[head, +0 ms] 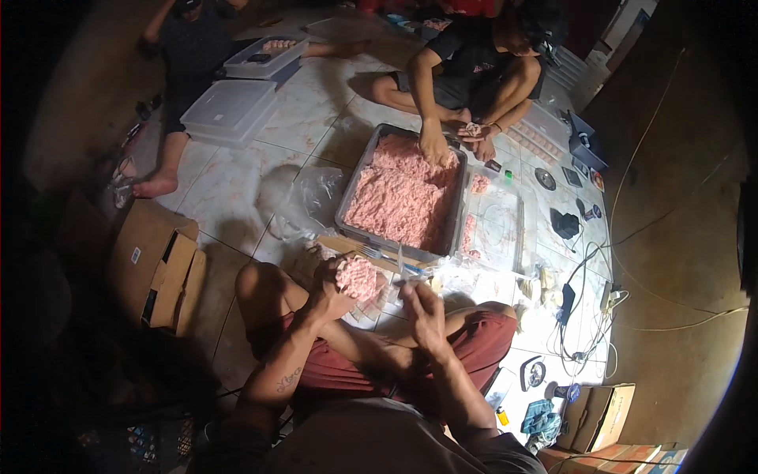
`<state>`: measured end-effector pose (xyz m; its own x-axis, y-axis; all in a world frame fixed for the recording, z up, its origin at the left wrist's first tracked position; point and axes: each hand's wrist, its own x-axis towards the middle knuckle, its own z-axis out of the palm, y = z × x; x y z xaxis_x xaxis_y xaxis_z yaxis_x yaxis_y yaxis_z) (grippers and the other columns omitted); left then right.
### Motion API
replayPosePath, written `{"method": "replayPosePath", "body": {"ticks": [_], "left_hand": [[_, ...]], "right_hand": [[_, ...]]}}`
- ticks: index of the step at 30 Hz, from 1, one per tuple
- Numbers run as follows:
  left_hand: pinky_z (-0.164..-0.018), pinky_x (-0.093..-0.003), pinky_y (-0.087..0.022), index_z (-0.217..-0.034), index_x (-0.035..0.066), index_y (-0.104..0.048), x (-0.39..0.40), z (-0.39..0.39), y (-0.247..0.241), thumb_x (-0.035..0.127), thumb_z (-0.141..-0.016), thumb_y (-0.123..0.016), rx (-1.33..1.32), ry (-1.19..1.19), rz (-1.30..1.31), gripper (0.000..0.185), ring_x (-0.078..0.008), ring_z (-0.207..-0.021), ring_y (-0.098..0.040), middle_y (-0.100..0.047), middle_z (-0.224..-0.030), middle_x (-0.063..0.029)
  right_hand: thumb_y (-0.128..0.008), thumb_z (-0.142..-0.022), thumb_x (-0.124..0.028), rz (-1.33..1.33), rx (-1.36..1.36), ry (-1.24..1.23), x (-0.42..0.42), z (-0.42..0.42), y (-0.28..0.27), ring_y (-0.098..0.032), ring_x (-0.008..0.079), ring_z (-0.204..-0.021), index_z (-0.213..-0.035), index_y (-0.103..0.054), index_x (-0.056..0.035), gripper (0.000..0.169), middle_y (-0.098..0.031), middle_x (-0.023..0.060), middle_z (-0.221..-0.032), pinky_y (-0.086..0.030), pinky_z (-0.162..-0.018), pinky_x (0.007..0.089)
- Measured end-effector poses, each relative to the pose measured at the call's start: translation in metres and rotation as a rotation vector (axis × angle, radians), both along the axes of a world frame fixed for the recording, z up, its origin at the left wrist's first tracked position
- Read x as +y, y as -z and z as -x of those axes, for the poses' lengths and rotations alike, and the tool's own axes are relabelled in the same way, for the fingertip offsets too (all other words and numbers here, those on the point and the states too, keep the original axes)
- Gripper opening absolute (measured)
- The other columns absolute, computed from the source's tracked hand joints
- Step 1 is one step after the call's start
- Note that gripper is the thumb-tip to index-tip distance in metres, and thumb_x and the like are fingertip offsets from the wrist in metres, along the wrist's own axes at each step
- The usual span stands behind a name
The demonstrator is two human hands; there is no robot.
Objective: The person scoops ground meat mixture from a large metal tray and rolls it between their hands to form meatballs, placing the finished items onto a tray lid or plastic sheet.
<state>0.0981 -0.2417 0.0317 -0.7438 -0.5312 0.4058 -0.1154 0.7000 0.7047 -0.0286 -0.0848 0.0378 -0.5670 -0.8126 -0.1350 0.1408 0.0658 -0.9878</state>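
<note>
My left hand (333,293) is cupped around a lump of pink minced meat (356,278), held above my crossed legs. Thumb and fingers of my right hand (424,311) are pinched at the lower end of a thin flat tool (401,260), whose exact kind I cannot tell. Just beyond both hands stands a grey plastic tub (339,214) filled with pink minced meat (397,204). A fork (373,251) lies at its near edge. On the far side, another person's hand (435,145) reaches into the meat.
A clear plastic lid (497,219) with meat scraps lies right of the tub. Plastic bags (317,192) lie left of it. A cardboard box (155,263) and lidded containers (228,109) stand left. Cables (583,308) run along the right wall. Other people sit beyond.
</note>
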Motion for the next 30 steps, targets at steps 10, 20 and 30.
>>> {"method": "replayPosePath", "body": {"ticks": [10, 20, 30], "left_hand": [[-0.071, -0.0372, -0.048, -0.088, 0.003, -0.06, 0.002, 0.002, 0.016, 0.033, -0.072, -0.085, -0.017, -0.023, -0.257, 0.042, -0.0213, -0.074, -0.057, -0.06, -0.08, -0.0064], [-0.073, -0.031, -0.052, -0.107, 0.003, -0.06, -0.002, -0.001, 0.012, 0.014, -0.071, -0.086, 0.292, 0.064, -0.63, 0.046, -0.0155, -0.08, -0.061, -0.062, -0.086, -0.0041], [-0.074, -0.0351, -0.048, -0.1, 0.001, -0.057, -0.005, -0.01, 0.006, 0.036, -0.064, -0.093, -0.022, -0.063, -0.468, 0.061, -0.0235, -0.079, -0.057, -0.06, -0.087, -0.0104]], "right_hand": [[-0.06, -0.092, -0.005, 0.042, 0.549, -0.193, 0.007, 0.001, 0.015, -0.056, 0.0272, -0.074, -0.098, -0.065, 0.0048, 0.013, -0.062, 0.0108, -0.082, -0.047, -0.07, 0.0373], [-0.053, -0.103, -0.017, 0.007, -0.36, -0.187, 0.027, -0.022, 0.025, -0.04, 0.0015, -0.07, -0.117, -0.067, -0.001, 0.026, -0.049, -0.008, -0.076, -0.032, -0.062, 0.0181], [-0.052, -0.103, -0.016, -0.054, 0.262, -0.037, 0.015, -0.004, 0.027, -0.042, 0.0056, -0.072, -0.115, -0.066, -0.0012, 0.024, -0.047, -0.0074, -0.076, -0.037, -0.065, 0.0223]]}}
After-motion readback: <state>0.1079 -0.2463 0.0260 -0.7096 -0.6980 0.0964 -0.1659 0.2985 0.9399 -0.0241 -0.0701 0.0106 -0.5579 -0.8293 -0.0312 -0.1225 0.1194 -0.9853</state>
